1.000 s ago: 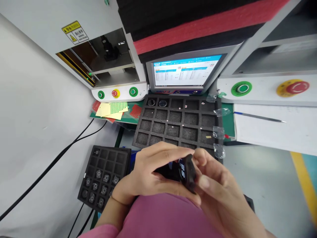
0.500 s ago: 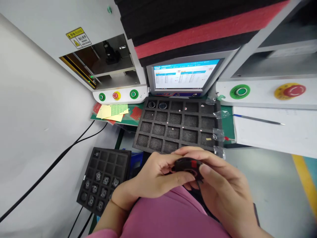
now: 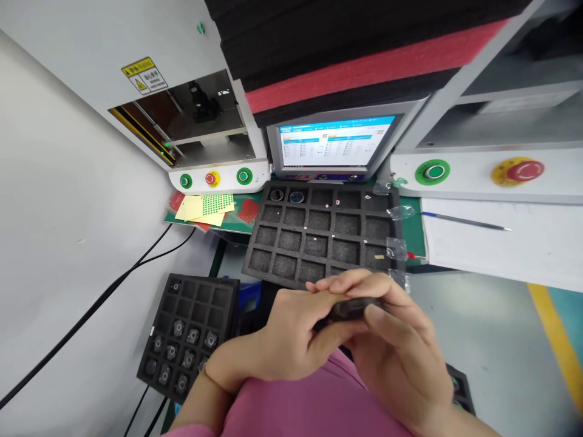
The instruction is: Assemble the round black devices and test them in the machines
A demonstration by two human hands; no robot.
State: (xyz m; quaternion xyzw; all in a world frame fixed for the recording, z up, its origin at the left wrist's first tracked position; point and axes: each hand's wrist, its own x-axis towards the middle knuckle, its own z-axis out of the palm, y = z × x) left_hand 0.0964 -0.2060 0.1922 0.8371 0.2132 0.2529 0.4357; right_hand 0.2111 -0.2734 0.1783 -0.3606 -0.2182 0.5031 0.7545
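Note:
Both hands close together low in the middle of the view around a small round black part (image 3: 350, 311). My left hand (image 3: 282, 334) grips it from the left, thumb under and fingers over it. My right hand (image 3: 396, 346) holds it from the right, fingers curled on top, so most of the part is hidden. Just beyond the hands lies a black foam tray (image 3: 319, 233) with square pockets; two round parts (image 3: 286, 195) sit in its far left pockets.
A second black tray (image 3: 189, 334) with several small parts sits low at left. Behind stand a monitor (image 3: 334, 142), a machine with green and red buttons (image 3: 214, 179), sticker sheets (image 3: 207, 206), a pen (image 3: 464, 221) on white paper, and cables (image 3: 91, 312) at left.
The black part has been turned in my hands: its lit face showed first, then a red mark on its edge, and now my fingers cover most of it. Hands rose slightly toward the tray.

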